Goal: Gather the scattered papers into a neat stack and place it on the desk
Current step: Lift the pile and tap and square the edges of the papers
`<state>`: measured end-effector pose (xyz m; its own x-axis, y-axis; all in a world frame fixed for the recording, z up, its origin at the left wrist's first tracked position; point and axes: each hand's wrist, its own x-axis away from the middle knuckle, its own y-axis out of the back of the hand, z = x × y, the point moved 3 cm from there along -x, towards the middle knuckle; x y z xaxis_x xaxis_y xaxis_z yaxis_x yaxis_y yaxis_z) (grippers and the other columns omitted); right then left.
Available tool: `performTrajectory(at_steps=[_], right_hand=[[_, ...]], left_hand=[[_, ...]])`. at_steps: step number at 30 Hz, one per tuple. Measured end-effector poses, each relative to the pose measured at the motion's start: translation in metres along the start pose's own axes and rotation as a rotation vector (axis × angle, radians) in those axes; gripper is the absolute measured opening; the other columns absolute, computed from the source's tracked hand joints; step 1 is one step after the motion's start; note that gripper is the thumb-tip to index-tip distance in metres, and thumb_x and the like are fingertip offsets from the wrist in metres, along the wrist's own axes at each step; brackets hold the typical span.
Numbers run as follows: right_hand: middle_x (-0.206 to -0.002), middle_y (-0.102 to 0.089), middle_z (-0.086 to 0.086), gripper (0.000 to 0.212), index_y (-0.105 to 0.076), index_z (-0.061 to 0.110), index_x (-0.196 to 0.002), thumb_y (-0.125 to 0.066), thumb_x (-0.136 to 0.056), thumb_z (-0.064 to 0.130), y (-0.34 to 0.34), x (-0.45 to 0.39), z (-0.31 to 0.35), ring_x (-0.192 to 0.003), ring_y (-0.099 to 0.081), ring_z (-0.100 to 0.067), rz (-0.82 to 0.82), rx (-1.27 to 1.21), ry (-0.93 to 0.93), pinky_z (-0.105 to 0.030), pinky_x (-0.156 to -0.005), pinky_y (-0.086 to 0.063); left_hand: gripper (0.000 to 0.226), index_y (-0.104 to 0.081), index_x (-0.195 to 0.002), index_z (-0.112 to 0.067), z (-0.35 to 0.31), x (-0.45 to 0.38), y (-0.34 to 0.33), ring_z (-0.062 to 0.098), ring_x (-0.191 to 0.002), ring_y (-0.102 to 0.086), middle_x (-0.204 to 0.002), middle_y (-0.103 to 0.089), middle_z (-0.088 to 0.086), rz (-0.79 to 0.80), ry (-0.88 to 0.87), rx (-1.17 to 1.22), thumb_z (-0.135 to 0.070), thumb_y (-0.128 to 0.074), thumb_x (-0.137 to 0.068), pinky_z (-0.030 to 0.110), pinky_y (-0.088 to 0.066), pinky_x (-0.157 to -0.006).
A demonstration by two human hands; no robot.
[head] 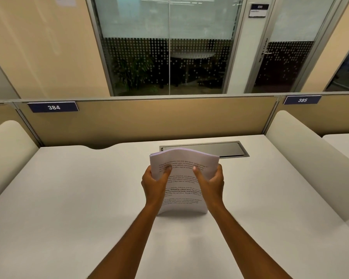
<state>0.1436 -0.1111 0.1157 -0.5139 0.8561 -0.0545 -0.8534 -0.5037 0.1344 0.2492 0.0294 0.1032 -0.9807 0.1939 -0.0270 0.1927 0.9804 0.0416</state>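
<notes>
Both of your hands clamp one stack of papers (182,182): your left hand (156,183) grips its left edge, your right hand (211,181) its right edge, thumbs pressed on the printed top sheet. You hold the stack upright, slightly bowed, its lower edge resting on the desk (69,198) near the middle. Behind the stack, a dark cable hatch (226,149) sits by the desk's far edge.
</notes>
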Motion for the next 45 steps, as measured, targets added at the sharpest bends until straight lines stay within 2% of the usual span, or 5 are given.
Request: performTrajectory(at_steps=[6, 12, 16, 29, 45], right_hand=[[-0.114, -0.055, 0.001, 0.050, -0.038, 0.029, -0.120, -0.071, -0.085, 0.015, 0.003, 0.011, -0.047, -0.099, -0.062, -0.021, 0.117, 0.064, -0.099, -0.029, -0.073, -0.057], [-0.112, -0.058, -0.001, 0.046, -0.048, 0.019, -0.129, -0.067, -0.087, 0.012, 0.005, 0.009, -0.049, -0.103, -0.060, -0.024, 0.150, 0.071, -0.108, -0.033, -0.080, -0.056], [-0.110, -0.061, -0.001, 0.046, -0.050, 0.020, -0.128, -0.068, -0.087, 0.010, 0.005, 0.002, -0.039, -0.098, -0.061, -0.021, 0.165, 0.022, -0.090, -0.026, -0.072, -0.054], [-0.119, -0.061, -0.005, 0.049, -0.049, 0.017, -0.131, -0.067, -0.087, 0.007, 0.005, 0.022, -0.070, -0.109, -0.060, -0.024, 0.183, -0.027, -0.178, -0.033, -0.087, -0.055], [-0.120, -0.059, -0.004, 0.049, -0.046, 0.021, -0.133, -0.066, -0.089, 0.010, 0.007, 0.028, -0.079, -0.108, -0.059, -0.024, 0.177, -0.023, -0.182, -0.039, -0.088, -0.055]], left_hand=[[0.039, -0.047, -0.122, -0.018, 0.023, 0.016, 0.005, 0.013, -0.085, -0.065, -0.100, -0.061, -0.008, 0.015, 0.012, 0.000, -0.017, -0.067, -0.088, 0.013, -0.056, -0.056], [0.021, -0.058, -0.112, -0.022, 0.034, 0.019, 0.005, 0.021, -0.089, -0.068, -0.097, -0.066, -0.004, 0.033, 0.000, 0.013, -0.013, -0.060, -0.093, 0.027, -0.060, -0.066], [0.018, -0.062, -0.110, -0.019, 0.024, 0.013, 0.006, 0.019, -0.081, -0.069, -0.095, -0.069, -0.001, 0.011, -0.035, 0.020, -0.014, -0.061, -0.093, 0.020, -0.059, -0.059], [0.030, -0.057, -0.123, -0.017, 0.063, 0.030, 0.016, 0.024, -0.098, -0.066, -0.109, -0.067, 0.005, 0.031, 0.071, 0.048, -0.019, -0.061, -0.093, 0.040, -0.062, -0.078], [0.018, -0.052, -0.112, -0.028, 0.055, 0.028, 0.013, 0.021, -0.095, -0.066, -0.104, -0.064, -0.001, 0.049, 0.037, 0.012, -0.019, -0.055, -0.096, 0.033, -0.061, -0.072]])
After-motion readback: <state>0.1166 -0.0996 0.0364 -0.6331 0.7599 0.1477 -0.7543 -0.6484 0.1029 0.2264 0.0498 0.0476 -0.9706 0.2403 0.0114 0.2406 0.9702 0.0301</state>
